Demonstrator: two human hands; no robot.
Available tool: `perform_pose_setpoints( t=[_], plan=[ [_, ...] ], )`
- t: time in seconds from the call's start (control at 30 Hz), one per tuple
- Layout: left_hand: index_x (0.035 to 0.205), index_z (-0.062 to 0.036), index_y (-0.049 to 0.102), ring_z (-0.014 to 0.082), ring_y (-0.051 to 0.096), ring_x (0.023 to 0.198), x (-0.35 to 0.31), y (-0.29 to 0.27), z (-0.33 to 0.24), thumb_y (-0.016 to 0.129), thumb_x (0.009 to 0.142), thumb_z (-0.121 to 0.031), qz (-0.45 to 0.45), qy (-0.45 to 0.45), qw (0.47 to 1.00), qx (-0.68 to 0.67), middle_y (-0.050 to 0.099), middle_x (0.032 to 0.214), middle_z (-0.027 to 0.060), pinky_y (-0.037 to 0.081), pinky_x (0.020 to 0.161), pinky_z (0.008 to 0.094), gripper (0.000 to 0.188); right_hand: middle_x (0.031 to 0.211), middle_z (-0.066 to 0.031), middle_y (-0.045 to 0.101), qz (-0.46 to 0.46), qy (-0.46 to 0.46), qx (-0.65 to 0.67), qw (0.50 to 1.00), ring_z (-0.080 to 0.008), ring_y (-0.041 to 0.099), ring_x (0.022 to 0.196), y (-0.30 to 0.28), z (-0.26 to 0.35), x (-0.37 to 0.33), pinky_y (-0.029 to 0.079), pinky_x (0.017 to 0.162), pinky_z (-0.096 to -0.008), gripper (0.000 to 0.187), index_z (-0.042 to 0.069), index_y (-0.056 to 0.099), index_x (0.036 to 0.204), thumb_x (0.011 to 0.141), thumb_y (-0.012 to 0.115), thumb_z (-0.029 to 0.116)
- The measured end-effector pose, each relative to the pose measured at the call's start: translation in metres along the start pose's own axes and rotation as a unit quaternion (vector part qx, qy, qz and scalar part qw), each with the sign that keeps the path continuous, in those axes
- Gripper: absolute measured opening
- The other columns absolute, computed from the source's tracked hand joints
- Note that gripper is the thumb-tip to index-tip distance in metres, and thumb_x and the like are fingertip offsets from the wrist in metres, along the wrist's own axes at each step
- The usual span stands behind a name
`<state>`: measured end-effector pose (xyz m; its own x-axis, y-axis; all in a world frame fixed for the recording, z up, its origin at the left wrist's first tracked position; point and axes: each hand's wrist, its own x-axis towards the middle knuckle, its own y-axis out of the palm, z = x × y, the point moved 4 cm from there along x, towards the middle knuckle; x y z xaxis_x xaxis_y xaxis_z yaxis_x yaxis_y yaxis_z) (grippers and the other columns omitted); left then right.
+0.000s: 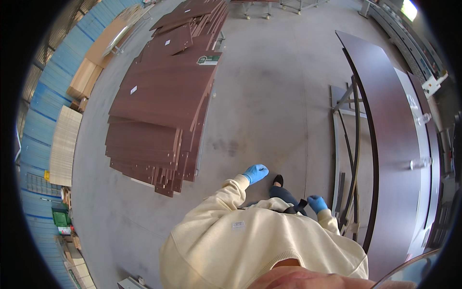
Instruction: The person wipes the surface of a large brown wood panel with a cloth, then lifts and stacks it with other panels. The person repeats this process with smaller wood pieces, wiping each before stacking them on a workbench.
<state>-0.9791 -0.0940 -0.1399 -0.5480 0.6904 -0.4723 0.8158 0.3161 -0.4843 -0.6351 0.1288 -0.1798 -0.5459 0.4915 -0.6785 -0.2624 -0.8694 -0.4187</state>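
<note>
My left hand [256, 174], in a blue glove, hangs in front of my body above the grey floor. Its fingers are curled in, and nothing shows in them. To its left lies the stack of dark brown panels [159, 91], well apart from it. My right hand [317, 203], gloved in blue too, is at my right side with its fingers curled. A black strap [299, 207] sticks out from my waist just beside it, and no object shows in that hand. On the right is a long dark brown board [385, 120] on a metal frame; my right hand does not touch it.
Metal frame legs [345, 98] and dark bars stand under the long board. Clear plastic-looking pieces [420, 164] lie on the boards there. Pale wooden boards [65, 144] lean along the blue wall [43, 120]. Wheeled racks [257, 8] stand at the far end of the concrete floor.
</note>
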Motion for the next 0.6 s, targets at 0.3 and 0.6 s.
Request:
perform_pose_setpoints(
  t=[0.3,0.6],
  plan=[
    [0.121,-0.0052,0.072,0.0156,0.069,0.106,0.215,-0.163,-0.126,0.065,0.101,-0.028,-0.014,0.059,0.976,-0.207,0.074,0.111,0.0059,0.054,0.093,0.0315,0.031,0.118,-0.0207,0.074,0.000,-0.205,-0.151,0.967,-0.0345,0.070,0.112,-0.111,0.398,0.249,0.053,0.098,-0.0412,0.044,0.003,0.071,0.124,0.096,0.063,0.035],
    [0.132,-0.0044,0.066,0.0223,0.063,0.124,0.470,-0.309,-0.276,0.064,0.103,-0.030,0.074,0.047,0.886,-0.455,0.069,0.130,0.0086,0.049,0.108,0.0376,0.039,0.115,-0.0180,0.075,0.033,-0.190,-0.185,0.964,-0.0299,0.073,0.103,-0.151,0.564,0.434,0.055,0.095,-0.0393,0.044,0.004,0.071,0.128,0.096,0.064,0.034]
  ],
)
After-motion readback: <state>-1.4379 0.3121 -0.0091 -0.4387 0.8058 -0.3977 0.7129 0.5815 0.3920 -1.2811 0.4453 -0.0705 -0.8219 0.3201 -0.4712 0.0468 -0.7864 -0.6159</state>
